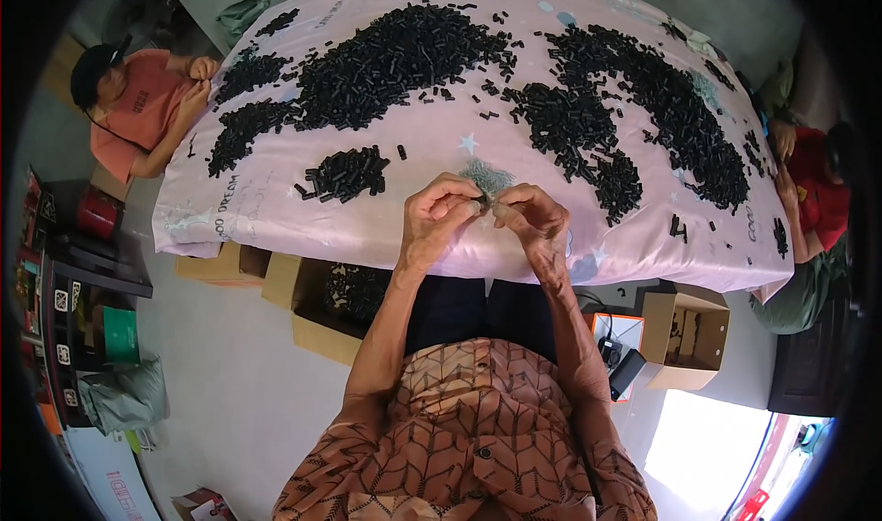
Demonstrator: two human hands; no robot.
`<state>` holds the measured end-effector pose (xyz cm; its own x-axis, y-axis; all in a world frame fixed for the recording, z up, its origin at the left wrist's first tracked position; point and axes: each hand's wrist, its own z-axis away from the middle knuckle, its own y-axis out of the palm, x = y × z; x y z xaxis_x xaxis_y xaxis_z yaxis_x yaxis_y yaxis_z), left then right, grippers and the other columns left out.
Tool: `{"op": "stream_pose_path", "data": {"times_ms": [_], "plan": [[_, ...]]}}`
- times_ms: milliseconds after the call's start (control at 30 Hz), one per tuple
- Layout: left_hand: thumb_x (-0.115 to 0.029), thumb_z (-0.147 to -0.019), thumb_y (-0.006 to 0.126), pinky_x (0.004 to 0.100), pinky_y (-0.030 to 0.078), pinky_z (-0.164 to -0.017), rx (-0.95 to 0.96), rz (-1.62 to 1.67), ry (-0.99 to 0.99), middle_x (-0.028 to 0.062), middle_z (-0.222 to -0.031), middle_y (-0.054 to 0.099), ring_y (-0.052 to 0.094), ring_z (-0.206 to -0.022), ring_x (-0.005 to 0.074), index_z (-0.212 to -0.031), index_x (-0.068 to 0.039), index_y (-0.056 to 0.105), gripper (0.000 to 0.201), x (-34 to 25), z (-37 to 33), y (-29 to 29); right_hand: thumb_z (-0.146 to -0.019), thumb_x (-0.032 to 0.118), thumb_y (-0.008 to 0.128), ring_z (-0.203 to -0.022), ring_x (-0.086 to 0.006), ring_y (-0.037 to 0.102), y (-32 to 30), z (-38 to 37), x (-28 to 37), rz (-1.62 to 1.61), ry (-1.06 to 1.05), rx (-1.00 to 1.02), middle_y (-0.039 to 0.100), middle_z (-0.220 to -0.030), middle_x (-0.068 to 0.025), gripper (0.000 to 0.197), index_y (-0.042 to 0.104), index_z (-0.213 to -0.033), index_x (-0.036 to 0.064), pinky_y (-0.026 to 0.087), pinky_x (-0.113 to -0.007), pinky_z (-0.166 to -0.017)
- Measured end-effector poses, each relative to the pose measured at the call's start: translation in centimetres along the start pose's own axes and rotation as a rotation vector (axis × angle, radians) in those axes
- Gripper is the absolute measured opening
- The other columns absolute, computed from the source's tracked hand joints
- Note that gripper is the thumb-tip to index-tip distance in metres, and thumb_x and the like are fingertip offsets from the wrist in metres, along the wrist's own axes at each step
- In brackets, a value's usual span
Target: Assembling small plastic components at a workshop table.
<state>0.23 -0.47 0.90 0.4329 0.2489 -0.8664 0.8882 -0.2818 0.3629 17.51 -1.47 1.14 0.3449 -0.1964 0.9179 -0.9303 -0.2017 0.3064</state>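
Observation:
My left hand [436, 216] and my right hand [536, 220] meet above the near edge of the cloth-covered table. Between the left fingertips is a small black piece [484, 203], pinched. The right thumb and fingers close against its other side; what they grip is too small to make out. Just beyond my hands lies a little heap of thin grey-green bits [489, 175]. A small pile of short black tubular pieces [347, 174] is to the left of my hands, and one loose piece [401, 152] rests beside it.
Larger heaps of black pieces [395, 62] [643, 80] cover much of the pink tablecloth [303, 227]. One person [138, 107] sits at the left end, another [813, 190] at the right. Open cardboard boxes [322, 333] [707, 346] stand on the floor by the table.

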Motion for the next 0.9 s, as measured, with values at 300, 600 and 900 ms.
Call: {"op": "stream_pose_path", "data": {"times_ms": [300, 600, 900], "plan": [[0.008, -0.087, 0.059, 0.0265, 0.055, -0.079, 0.002, 0.009, -0.056, 0.0108, -0.103, 0.061, 0.064, -0.088, 0.0162, -0.105, 0.007, 0.062, 0.018, -0.06, 0.09, 0.28, -0.085, -0.011, 0.062, -0.082, -0.0163, 0.063, 0.24, -0.08, -0.09, 0.006, -0.158, 0.016, 0.061, -0.093, -0.0096, 0.013, 0.062, -0.096, -0.0045, 0.053, -0.027, -0.076], [0.005, -0.090, 0.059, 0.0259, 0.055, -0.072, 0.022, 0.075, -0.102, 0.0113, -0.087, 0.066, 0.064, -0.076, 0.0151, -0.107, 0.008, 0.061, 0.018, -0.04, 0.35, 0.37, -0.086, -0.011, 0.061, -0.083, -0.0167, 0.064, 0.16, 0.01, -0.33, 0.023, -0.193, 0.033, 0.061, -0.093, -0.0095, 0.014, 0.061, -0.097, -0.0042, 0.053, -0.028, -0.077], [0.007, -0.088, 0.061, 0.0270, 0.057, -0.067, 0.011, -0.053, -0.131, 0.0118, -0.091, 0.068, 0.066, -0.077, 0.0156, -0.107, 0.006, 0.062, 0.019, -0.11, 0.40, 0.57, -0.086, -0.010, 0.061, -0.085, -0.0145, 0.063, 0.17, 0.22, -0.15, 0.017, -0.134, -0.004, 0.060, -0.094, -0.0079, 0.013, 0.061, -0.097, -0.0042, 0.052, -0.027, -0.077]]}}
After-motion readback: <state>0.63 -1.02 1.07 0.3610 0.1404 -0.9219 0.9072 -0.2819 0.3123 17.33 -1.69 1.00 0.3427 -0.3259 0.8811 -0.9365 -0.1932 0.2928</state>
